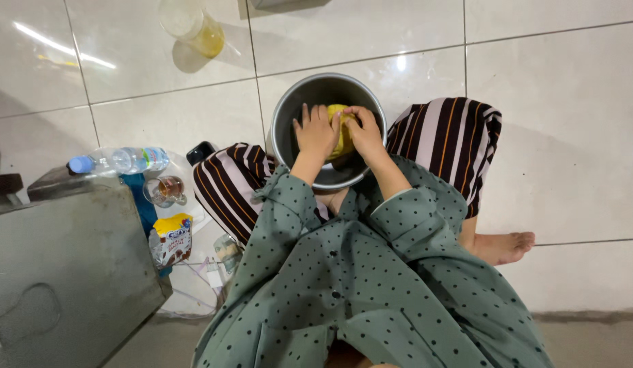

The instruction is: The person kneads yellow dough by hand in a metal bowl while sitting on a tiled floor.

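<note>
Yellow dough (341,129) sits inside the steel pot (289,109) on the tiled floor (568,136), between the knees. Left hand (316,133) presses flat, grip open; right hand (364,133) curls closed on the dough. Kneading looks underway; next likely needs a fold and firm push.

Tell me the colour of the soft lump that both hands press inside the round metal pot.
Yellow: the soft lump shows best in the head view.

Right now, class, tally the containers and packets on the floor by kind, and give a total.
Metal pot: 1
Plastic bottles: 2
Glass cup: 1
Snack packet: 1
Total: 5
</note>
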